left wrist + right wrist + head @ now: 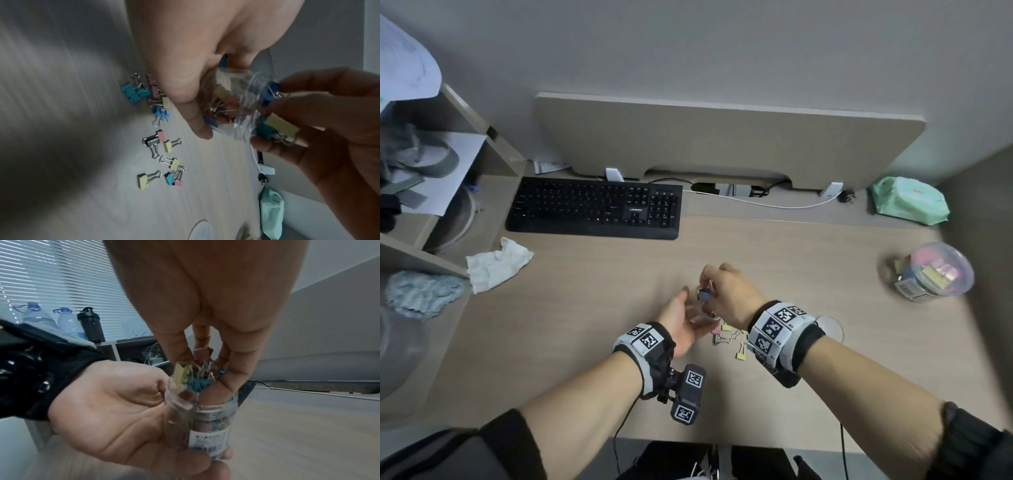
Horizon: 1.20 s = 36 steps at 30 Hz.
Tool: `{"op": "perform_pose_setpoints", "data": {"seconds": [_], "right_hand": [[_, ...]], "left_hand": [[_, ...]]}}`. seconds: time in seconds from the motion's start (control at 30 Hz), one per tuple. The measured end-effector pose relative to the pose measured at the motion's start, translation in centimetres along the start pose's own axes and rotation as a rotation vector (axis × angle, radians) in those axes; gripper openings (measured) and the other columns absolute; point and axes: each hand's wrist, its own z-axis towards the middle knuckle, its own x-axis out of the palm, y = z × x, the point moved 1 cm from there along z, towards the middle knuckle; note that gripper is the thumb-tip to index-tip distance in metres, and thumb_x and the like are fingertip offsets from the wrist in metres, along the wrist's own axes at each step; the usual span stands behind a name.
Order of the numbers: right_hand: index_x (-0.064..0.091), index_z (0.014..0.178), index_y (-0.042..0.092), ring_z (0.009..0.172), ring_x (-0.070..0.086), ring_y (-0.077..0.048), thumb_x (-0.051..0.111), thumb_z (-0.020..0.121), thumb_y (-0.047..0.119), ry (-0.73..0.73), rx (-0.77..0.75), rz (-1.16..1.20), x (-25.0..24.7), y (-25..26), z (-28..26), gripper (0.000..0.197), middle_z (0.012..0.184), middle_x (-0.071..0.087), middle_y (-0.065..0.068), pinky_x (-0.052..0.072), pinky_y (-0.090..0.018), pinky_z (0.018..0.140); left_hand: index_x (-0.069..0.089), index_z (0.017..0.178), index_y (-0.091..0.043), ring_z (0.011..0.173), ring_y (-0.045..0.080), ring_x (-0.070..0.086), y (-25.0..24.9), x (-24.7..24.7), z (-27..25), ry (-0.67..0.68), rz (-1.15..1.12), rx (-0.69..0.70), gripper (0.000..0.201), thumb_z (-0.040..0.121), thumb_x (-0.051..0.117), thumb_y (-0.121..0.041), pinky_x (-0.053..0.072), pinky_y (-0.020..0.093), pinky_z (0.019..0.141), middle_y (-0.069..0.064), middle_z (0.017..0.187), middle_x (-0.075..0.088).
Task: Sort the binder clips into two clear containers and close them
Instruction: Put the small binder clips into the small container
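Pinching a bunch of clips (197,373) at the jar (205,426) mouth, the right hand (729,291) risks a spill: the bunch looks wider than the opening, and the jar is only cupped from below by the left hand (681,322), with loose clips (162,146) left on the desk (825,377) beneath.

The loose clips (162,146) on the pale wood-grain bench (585,291) are yellow, pink, teal, light blue and one black, all with silver wire handles. The jar (203,423) is clear with a white barcode label, and the clips bunched at its mouth (197,378) are yellow, teal and dark blue (one pinkish). The keyboard (594,207) is black, the packet (909,200) mint green, and the wrist bands (779,329) white with black square patterns.
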Motion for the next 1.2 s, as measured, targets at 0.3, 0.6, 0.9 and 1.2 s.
{"op": "perform_pose_setpoints", "data": {"seconds": [0.3, 0.6, 0.9, 1.2], "right_hand": [[0.062, 0.109, 0.017, 0.094, 0.066, -0.024, 0.055, 0.088, 0.009, -0.075, -0.089, 0.152, -1.5, -0.2, 0.4, 0.024, 0.099, 0.072, -0.001, 0.054, -0.037, 0.085], [0.063, 0.094, 0.007, 0.083, 0.067, -0.035, 0.047, 0.091, 0.000, -0.128, 0.079, 0.346, -2.4, -3.8, 1.4, 0.018, 0.088, 0.065, -0.014, 0.060, -0.045, 0.067], [0.052, 0.120, 0.015, 0.099, 0.059, -0.029, 0.066, 0.080, 0.037, 0.268, 0.376, -0.262, 2.4, -12.5, -0.2, 0.048, 0.115, 0.061, -0.011, 0.046, -0.030, 0.076], [0.025, 0.142, 0.022, 0.100, 0.060, -0.040, 0.070, 0.079, 0.038, 0.287, 0.123, -0.555, 8.3, -11.5, -1.9, 0.079, 0.133, 0.032, -0.013, 0.049, -0.042, 0.089]], "left_hand": [[0.056, 0.138, 0.002, 0.104, 0.041, 0.067, -1.3, 0.5, -0.9, 0.006, -0.066, 0.008, 0.051, 0.110, 0.040, -0.036, 0.066, 0.046, 0.069, 0.028, 0.134, 0.064], [0.063, 0.131, -0.002, 0.110, 0.040, 0.067, -2.5, -0.5, -1.4, -0.019, -0.020, -0.006, 0.045, 0.107, 0.041, -0.032, 0.060, 0.047, 0.083, 0.024, 0.120, 0.071], [0.065, 0.127, 0.000, 0.122, 0.045, 0.065, -2.6, -1.5, -1.7, 0.020, -0.027, -0.036, 0.047, 0.105, 0.040, -0.033, 0.058, 0.046, 0.088, 0.025, 0.114, 0.072], [0.066, 0.122, -0.002, 0.120, 0.045, 0.066, -1.6, -3.3, -1.2, -0.032, 0.013, -0.054, 0.043, 0.105, 0.043, -0.033, 0.055, 0.051, 0.101, 0.027, 0.134, 0.066]]}}
